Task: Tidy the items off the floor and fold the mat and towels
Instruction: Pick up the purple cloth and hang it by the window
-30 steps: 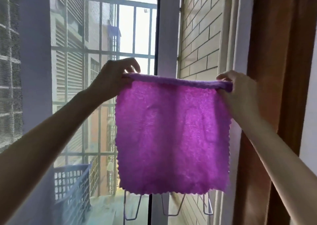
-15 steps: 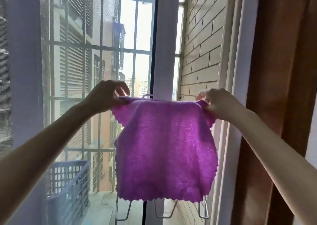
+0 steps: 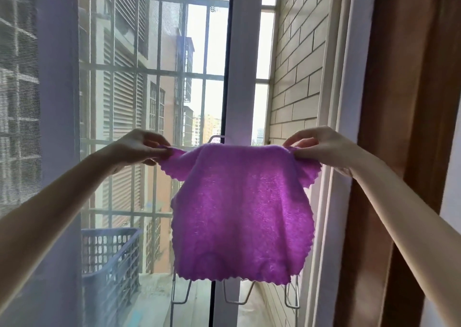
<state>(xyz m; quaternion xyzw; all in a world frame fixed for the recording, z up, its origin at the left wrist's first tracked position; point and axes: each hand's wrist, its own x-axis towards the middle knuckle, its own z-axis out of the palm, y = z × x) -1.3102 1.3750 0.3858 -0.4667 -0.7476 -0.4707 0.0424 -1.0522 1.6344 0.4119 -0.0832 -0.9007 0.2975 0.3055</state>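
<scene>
A purple towel (image 3: 239,209) with scalloped edges hangs in front of the window, draped over a metal rack whose top wire (image 3: 214,138) shows just behind it. My left hand (image 3: 139,149) pinches the towel's upper left corner. My right hand (image 3: 321,149) pinches the upper right corner. Both corners flop outward past the rack. The towel's lower edge hangs free above the rack's wire feet (image 3: 237,294).
A blue-grey slatted basket (image 3: 109,257) stands outside at lower left behind the screen. White window frame post (image 3: 244,64) runs up the middle, tiled wall (image 3: 296,64) to the right, brown wooden door frame (image 3: 399,127) at far right. Metal bars (image 3: 149,72) close the balcony.
Both hands have lowered the towel from held-up and stretched flat onto the rack. The corners now sag outward and the towel hangs narrower.
</scene>
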